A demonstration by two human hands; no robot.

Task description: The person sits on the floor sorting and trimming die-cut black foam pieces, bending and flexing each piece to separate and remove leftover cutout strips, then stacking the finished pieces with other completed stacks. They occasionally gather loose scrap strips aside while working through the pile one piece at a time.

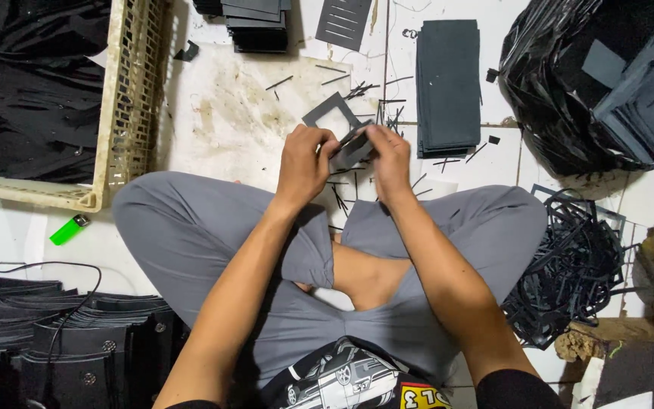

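Hands, left [306, 163] and right [389, 160], pinch a dark card piece [351, 150] above the floor [228, 113]; separating appears underway, needing a steady pull.

A person sits cross-legged on the white floor [228, 113], both hands raised over the knees: the left hand [304, 163] and right hand [387, 159] pinch a small dark sheet piece [351, 149] between them. A stack of dark sheets [448, 87] lies just beyond, a cream crate [126, 98] at the far-left corner, and a green lighter [68, 229] beside the left knee.
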